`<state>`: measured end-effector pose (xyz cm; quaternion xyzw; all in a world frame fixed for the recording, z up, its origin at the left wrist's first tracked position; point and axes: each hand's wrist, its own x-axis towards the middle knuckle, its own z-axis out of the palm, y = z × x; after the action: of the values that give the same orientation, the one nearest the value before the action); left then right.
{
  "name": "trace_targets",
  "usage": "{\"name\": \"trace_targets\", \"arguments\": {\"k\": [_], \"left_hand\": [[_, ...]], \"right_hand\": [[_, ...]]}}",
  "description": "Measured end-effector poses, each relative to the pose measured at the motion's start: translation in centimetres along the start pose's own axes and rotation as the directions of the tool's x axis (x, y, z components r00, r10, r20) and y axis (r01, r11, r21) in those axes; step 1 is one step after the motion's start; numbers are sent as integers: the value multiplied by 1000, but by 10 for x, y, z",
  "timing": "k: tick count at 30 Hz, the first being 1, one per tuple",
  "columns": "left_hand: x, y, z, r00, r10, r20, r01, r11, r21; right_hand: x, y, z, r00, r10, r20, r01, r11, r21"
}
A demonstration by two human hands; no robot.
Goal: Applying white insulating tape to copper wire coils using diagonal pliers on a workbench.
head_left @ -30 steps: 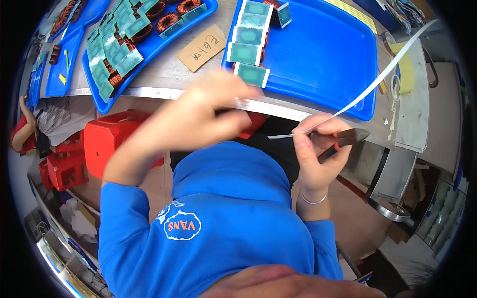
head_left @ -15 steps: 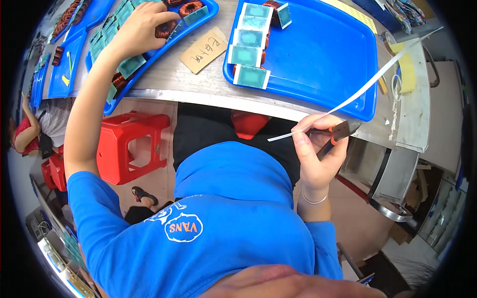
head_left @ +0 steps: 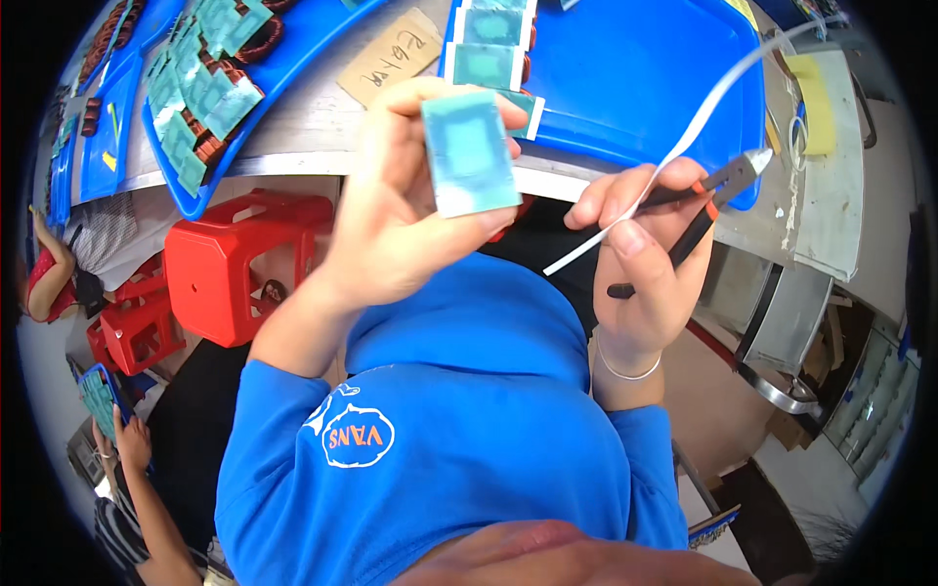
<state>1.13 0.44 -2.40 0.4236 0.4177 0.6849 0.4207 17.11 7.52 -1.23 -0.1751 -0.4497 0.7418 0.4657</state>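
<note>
My left hand (head_left: 386, 230) is closed around a green rectangular plate (head_left: 472, 151), held up in front of my body with its flat face showing. Whatever is behind that plate is hidden. In my right hand (head_left: 645, 259) are cutting pliers (head_left: 735, 178) with black and orange handles, jaws pointing up and right. The same hand pinches a long white strip (head_left: 705, 105) between thumb and forefinger. Its short end points toward my left hand, apart from the plate, and its long end curves off to the upper right.
A blue tray (head_left: 293, 73) at left holds several green plates with copper coils (head_left: 262, 44). The right blue tray (head_left: 635, 88) holds white-edged plates (head_left: 487, 66). Cardboard with handwriting (head_left: 391, 57) lies between them. Red stools (head_left: 210, 269) stand below; another person holds plates at lower left.
My left hand has left the left tray and come in front of my body with a green plate. My right hand still holds the strip and pliers, turned slightly. The view has shifted.
</note>
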Motion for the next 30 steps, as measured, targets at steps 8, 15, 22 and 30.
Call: {"name": "trace_targets", "arguments": {"k": [8, 15, 22, 30], "left_hand": [[-9, -14, 17, 999, 13, 52, -21, 985, 169], [-18, -15, 24, 989, -146, -10, 146, 987, 65], [-17, -19, 21, 996, -87, 29, 83, 987, 141], [-17, -15, 27, 992, -125, -4, 125, 991, 55]], "right_hand": [[-3, 1, -4, 992, 81, -101, -77, 996, 47], [-4, 10, -6, 996, 23, -81, -20, 999, 35], [-5, 10, -4, 996, -9, -84, 9, 1000, 11], [-5, 10, -4, 997, -23, -72, 21, 1000, -16]]}}
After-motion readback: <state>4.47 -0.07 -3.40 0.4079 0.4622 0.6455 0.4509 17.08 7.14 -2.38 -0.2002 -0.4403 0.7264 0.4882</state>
